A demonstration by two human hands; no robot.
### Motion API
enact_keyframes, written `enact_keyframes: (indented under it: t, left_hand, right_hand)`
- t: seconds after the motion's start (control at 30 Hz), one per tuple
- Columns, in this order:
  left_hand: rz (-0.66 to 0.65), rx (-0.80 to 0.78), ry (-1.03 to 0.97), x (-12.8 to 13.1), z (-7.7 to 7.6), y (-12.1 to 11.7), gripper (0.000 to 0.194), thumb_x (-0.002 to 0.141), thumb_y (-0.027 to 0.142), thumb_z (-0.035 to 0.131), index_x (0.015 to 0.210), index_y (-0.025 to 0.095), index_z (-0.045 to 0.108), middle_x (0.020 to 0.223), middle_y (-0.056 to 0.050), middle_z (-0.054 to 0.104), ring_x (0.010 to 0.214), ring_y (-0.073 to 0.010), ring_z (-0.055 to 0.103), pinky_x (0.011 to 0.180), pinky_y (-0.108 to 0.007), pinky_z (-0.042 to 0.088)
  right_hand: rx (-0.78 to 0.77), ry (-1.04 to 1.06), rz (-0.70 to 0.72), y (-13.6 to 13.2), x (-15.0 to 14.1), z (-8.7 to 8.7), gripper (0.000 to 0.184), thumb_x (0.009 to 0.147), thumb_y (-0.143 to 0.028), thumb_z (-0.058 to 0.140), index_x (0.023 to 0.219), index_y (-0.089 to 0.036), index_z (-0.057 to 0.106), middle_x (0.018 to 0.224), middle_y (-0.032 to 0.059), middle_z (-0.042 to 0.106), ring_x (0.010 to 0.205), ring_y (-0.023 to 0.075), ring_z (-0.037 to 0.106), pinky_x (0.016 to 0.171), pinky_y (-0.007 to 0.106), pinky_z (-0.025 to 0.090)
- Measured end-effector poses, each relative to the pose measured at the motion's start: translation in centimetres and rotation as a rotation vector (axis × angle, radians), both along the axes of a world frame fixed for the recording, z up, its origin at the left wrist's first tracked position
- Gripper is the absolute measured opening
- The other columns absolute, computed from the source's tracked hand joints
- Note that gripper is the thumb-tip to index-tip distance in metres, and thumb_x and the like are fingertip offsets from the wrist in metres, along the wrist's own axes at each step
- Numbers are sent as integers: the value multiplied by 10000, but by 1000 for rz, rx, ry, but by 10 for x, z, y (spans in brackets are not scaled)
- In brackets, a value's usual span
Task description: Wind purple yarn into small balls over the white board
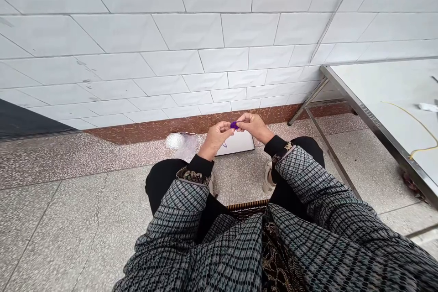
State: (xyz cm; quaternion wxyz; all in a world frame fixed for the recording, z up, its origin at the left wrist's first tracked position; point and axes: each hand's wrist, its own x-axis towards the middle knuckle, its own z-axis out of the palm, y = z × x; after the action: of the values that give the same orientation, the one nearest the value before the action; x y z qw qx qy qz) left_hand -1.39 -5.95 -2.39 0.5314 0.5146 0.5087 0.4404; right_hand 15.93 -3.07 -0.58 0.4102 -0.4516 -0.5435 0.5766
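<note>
A small purple piece of yarn work [234, 125] is pinched between my two hands, out in front of my knees. My left hand [216, 138] grips its left side with thumb and fingers closed. On the other side, my right hand [252, 126] has its fingertips pressed together on the same piece. A short purple strand hangs below my left fingers. Whether a hook or needle is among the fingers cannot be made out. Beneath the hands, a white flat box or board with a dark edge [239, 143] lies on the floor, partly hidden by them.
A ball of white yarn [174, 141] sits on the floor by a clear plastic bag [189, 147]. At right stands a metal-edged white table [356, 89] bearing a yellow cord [426, 148] and a white item. The tiled wall [191, 32] rises close ahead.
</note>
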Motion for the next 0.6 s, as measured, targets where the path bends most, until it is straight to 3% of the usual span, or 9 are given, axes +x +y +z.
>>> enact_keyframes:
  t: [0.1,0.17,0.3,0.37,0.5,0.6]
  left_hand:
    - [-71,85,189,-12,2,4,283,702,411,721,826,157,722,723,-30,693,649,-150,591,593,-248,442]
    - [-81,147,263,-20,2,7,274,741,423,682,801,160,736,764,-47,711,653,-157,584,584,-255,440]
    - [-49,251,270,-25,-5,13,249,775,402,646,786,166,724,817,-49,707,677,-159,579,603,-262,458]
    - [-40,283,253,-20,-12,15,233,784,386,653,792,163,722,818,-46,699,713,-164,594,648,-270,481]
    - [-54,289,220,-3,-26,15,230,852,362,625,870,157,729,850,-52,721,764,-187,636,726,-311,525]
    - [-151,394,298,6,-29,11,192,890,294,590,869,166,732,939,-72,744,890,-213,676,855,-346,536]
  right_hand:
    - [-11,-121,-13,5,7,1,173,765,-39,718,679,-155,623,518,-28,659,486,78,610,502,169,466]
    - [-46,-164,72,5,11,1,187,753,-12,711,661,-152,628,506,-25,657,472,79,606,479,165,459]
    - [-145,-46,327,1,14,1,122,738,-52,750,710,-140,670,569,-4,705,507,85,637,532,181,517]
    - [-178,71,360,-1,13,2,120,726,-110,794,743,-138,678,605,3,720,529,85,647,560,186,531]
    - [-212,293,185,2,7,-1,212,711,-193,842,762,-154,640,635,-1,711,561,84,646,600,193,534]
    - [-166,256,-15,9,3,-9,188,760,-168,778,748,-172,591,619,-18,676,554,93,623,605,214,520]
